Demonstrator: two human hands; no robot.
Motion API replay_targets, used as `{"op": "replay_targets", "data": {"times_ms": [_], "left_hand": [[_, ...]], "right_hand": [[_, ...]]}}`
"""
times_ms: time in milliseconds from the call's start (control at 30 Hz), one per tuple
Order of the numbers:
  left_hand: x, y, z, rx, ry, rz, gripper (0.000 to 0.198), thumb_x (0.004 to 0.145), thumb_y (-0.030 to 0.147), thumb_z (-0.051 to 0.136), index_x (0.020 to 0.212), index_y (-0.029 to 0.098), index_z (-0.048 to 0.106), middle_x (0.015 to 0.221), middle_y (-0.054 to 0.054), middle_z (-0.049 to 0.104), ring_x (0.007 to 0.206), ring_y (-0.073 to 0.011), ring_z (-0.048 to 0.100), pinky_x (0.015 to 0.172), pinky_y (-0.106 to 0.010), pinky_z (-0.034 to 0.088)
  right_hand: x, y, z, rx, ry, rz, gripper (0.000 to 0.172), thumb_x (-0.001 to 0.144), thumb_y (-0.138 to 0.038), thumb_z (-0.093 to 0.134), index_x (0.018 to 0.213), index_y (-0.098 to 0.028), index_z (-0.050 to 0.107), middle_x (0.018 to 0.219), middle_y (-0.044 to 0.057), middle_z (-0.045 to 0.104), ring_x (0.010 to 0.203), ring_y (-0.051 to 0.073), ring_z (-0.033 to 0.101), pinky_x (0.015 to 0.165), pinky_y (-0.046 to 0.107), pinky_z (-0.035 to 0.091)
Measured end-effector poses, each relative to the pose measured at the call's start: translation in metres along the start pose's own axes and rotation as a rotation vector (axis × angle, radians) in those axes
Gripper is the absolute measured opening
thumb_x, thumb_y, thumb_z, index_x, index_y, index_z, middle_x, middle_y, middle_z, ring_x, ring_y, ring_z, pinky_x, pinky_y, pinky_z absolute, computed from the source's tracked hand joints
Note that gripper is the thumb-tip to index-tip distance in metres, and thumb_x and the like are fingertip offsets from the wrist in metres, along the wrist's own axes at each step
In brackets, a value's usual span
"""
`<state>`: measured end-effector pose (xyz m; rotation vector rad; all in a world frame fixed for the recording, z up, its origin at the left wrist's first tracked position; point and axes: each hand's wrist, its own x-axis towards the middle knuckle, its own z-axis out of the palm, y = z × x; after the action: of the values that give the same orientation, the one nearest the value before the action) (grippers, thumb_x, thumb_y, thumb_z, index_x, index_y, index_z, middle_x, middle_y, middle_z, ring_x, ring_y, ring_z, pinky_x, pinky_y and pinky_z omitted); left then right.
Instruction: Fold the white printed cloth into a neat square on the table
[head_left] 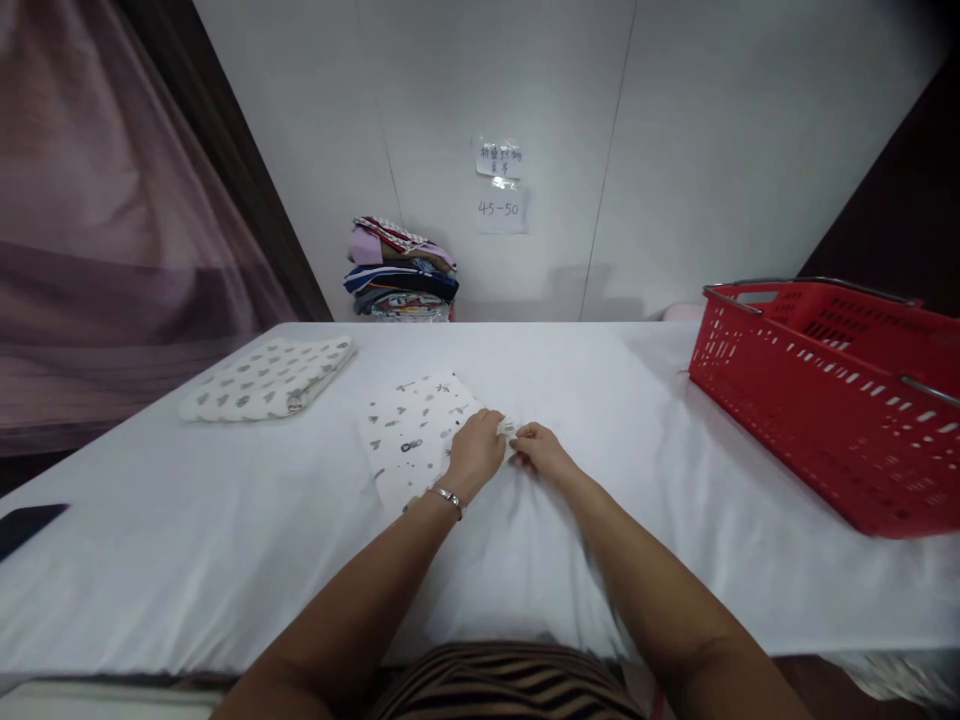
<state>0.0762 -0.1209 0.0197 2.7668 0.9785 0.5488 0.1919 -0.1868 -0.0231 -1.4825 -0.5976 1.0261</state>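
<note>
Both hands, left hand [475, 452] and right hand [541, 452], pinch the patterned cloth [415, 435] at its edge on the white table [225, 520].

Basket [825, 420] cut by right edge, dark flat object [26, 525] by left. Wall notes [499, 185] unreadable. Left hand [476, 452] hides cloth's [412, 430] corner.

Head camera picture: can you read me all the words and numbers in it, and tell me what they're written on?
"45-50": handwritten on the lower paper sheet stuck to the wall.
On the upper paper sheet: handwritten characters, too blurred to read.
On the printed cloth: only small pictures, no words I can read.
</note>
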Motion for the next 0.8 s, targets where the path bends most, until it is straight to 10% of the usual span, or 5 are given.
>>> {"op": "replay_targets", "data": {"times_ms": [567, 800], "left_hand": [[-0.0072, 0.0058, 0.0050, 0.042, -0.044, 0.038, 0.019, 0.079, 0.011, 0.044, 0.094, 0.019, 0.051, 0.096, -0.005, 0.056, 0.094, -0.0182, 0.050, 0.078, -0.028, 0.040], [-0.0095, 0.0070, 0.0064, 0.040, -0.078, 0.047, 0.020, 0.081, 0.010, 0.043, 0.097, 0.018, 0.053, 0.098, -0.006, 0.055, 0.095, -0.0182, 0.050, 0.080, -0.029, 0.039]], "right_hand": [[0.0018, 0.0010, -0.0036, 0.327, -0.077, 0.074, 0.019, 0.059, -0.015, 0.060, 0.075, -0.017, 0.050, 0.055, -0.002, 0.057, 0.041, 0.009, 0.051, 0.034, 0.018, 0.026], [-0.0008, -0.0070, -0.0049, 0.261, -0.154, 0.150, 0.032, 0.079, -0.050, 0.049, 0.081, -0.018, 0.052, 0.057, 0.000, 0.057, 0.042, 0.009, 0.050, 0.035, 0.017, 0.026]]}}
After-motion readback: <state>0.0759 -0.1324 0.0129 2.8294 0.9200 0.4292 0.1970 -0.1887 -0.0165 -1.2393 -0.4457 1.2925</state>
